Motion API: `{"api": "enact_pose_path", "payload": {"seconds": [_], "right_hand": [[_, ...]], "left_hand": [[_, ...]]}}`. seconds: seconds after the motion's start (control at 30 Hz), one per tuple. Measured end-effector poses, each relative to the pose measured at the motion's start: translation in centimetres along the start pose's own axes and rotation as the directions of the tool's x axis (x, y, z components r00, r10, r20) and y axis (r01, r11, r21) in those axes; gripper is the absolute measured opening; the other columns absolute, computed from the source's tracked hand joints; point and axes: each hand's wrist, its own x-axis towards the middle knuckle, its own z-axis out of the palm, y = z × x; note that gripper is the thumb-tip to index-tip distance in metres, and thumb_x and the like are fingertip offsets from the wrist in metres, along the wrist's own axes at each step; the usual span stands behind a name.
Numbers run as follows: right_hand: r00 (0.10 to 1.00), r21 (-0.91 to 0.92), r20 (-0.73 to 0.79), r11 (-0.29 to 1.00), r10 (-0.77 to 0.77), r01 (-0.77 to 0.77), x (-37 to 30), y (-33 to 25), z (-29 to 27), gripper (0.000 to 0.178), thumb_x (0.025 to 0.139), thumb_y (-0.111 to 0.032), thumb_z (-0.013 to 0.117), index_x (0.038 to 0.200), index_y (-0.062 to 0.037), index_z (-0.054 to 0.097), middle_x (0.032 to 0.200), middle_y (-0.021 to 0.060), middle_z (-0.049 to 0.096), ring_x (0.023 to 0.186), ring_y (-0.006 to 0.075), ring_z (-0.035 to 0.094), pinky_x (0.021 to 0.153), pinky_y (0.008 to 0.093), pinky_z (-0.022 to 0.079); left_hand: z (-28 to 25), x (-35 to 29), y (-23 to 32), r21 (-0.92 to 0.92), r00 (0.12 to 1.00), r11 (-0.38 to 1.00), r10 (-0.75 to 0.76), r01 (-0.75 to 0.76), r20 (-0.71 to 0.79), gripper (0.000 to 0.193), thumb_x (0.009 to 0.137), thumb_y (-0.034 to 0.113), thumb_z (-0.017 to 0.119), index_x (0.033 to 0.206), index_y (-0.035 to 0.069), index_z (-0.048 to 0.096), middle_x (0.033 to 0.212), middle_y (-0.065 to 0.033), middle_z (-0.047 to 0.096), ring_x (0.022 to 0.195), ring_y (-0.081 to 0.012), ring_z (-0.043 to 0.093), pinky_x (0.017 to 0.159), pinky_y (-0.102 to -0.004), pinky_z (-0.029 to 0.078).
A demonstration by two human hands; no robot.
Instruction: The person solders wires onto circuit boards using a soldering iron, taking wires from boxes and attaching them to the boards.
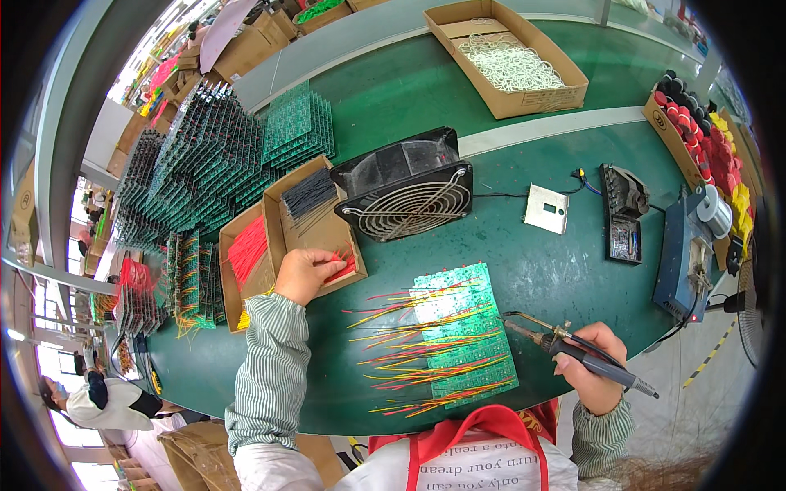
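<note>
1. Board (468, 324), a flat rectangular panel of green printed circuitry, is lying on the dark green tabletop (536, 270) between two bare hands: right of and lower in the view than the left hand (301, 275), and left of the right hand (598, 391).
2. Its long axis is running up and down the view, the far end leaning slightly left; the right hand is sitting nearer, just off the right long edge.
3. The right hand is grasping a dark grey soldering iron (604, 367) fitted with a thin curved metal tube (528, 317); the tip is pointing at that edge, though I cannot tell whether it is touching.
4. The left hand is reaching into an open tan cardboard box (319, 233), its fingers bending together at short red wires (345, 268); whether they are gripping any, I cannot tell.
5. The board is showing fine pale markings and a bright glare towards its far left. Bundles of thin red and yellow wires (401, 357) are crossing it and fanning loosely past its left edge.
</note>
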Motion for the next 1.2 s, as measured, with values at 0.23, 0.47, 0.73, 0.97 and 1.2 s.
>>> {"api": "enact_pose_path", "payload": {"seconds": [0.23,0.47,0.73,0.97,1.2], "right_hand": [[1.000,-0.002,0.012,1.000,-0.002,0.002,-0.1,-0.1,-0.2,0.020,0.073,-0.005,0.071,0.084,0.0013,0.056,0.066,0.0062,0.064,0.059,0.0103,0.061,0.054,0.0232,0.048],[1.000,-0.007,-0.012,1.000,-0.019,0.019,-0.2,0.2,-0.4,0.020,0.073,-0.005,0.071,0.084,0.0009,0.056,0.067,0.0061,0.063,0.059,0.0100,0.061,0.054,0.0231,0.047],[0.999,-0.010,-0.035,1.000,-0.001,0.000,-0.2,0.3,-0.7,0.022,0.071,-0.008,0.073,0.083,0.0006,0.056,0.068,0.0049,0.063,0.058,0.0086,0.058,0.054,0.0225,0.045],[0.999,-0.010,-0.036,1.000,-0.006,0.006,0.0,0.8,-0.8,0.023,0.071,-0.008,0.074,0.083,0.0002,0.057,0.068,0.0048,0.063,0.058,0.0084,0.058,0.055,0.0227,0.045],[0.999,-0.014,-0.024,1.000,-0.024,0.024,0.7,0.9,-0.3,0.023,0.071,-0.008,0.074,0.082,-0.0001,0.056,0.067,0.0042,0.063,0.058,0.0081,0.058,0.054,0.0223,0.045]], "left_hand": [[-1.2,0.3,-0.4,0.260,0.960,0.935,0.270,-0.243,-0.074,0.017,0.085,0.016,0.067,0.095,0.003,0.072,0.073,-0.0090,0.065,0.067,-0.0169,0.061,0.062,-0.0306,0.048],[-2.1,0.7,4.6,0.970,0.977,0.197,0.188,-0.139,0.101,0.015,0.078,0.008,0.059,0.083,0.005,0.073,0.085,-0.0124,0.069,0.083,-0.0271,0.066,0.066,-0.0383,0.054],[2.0,3.1,3.9,0.985,0.988,0.091,0.067,-0.147,0.141,0.019,0.082,0.010,0.057,0.090,0.007,0.073,0.089,-0.0097,0.070,0.086,-0.0252,0.066,0.065,-0.0349,0.054],[-1.6,3.2,2.7,0.797,0.939,0.527,0.315,-0.296,0.141,0.011,0.079,0.009,0.062,0.083,0.004,0.072,0.081,-0.0125,0.068,0.074,-0.0259,0.066,0.065,-0.0355,0.053],[-0.6,3.4,-1.7,-0.408,0.992,0.911,0.000,-0.052,-0.125,0.014,0.089,0.007,0.063,0.099,-0.002,0.066,0.081,-0.0024,0.066,0.070,-0.0081,0.061,0.062,-0.0206,0.051]]}}
